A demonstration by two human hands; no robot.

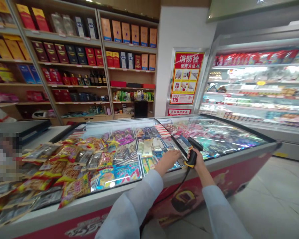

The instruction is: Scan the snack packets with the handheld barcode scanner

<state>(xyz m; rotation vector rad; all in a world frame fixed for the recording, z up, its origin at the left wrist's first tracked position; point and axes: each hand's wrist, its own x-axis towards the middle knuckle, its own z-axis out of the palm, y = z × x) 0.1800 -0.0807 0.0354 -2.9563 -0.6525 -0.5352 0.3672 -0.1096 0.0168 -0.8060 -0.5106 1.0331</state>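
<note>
My right hand (198, 159) is wrapped round the black grip of a barcode scanner (193, 154) with yellow trim. The scanner's head points up and away over the chest freezer's glass, and its cable hangs down the front. My left hand (168, 160) lies palm down over the front of the freezer glass, fingers stretched toward the black lid edge (177, 142) beside the scanner. Nothing shows in it, though its fingertips are partly hidden. Under the glass sit several packaged ice creams (126, 151). A strip of price labels (162, 130) lies by the lid edge.
Many snack bags (67, 167) are piled on the freezer's left part. Shelves of boxed goods (77, 54) line the back wall. A red fire-hydrant poster (186, 78) hangs on the pillar. To the right stands a lit refrigerated display (259, 89). Tiled floor (276, 196) lies right of the freezer.
</note>
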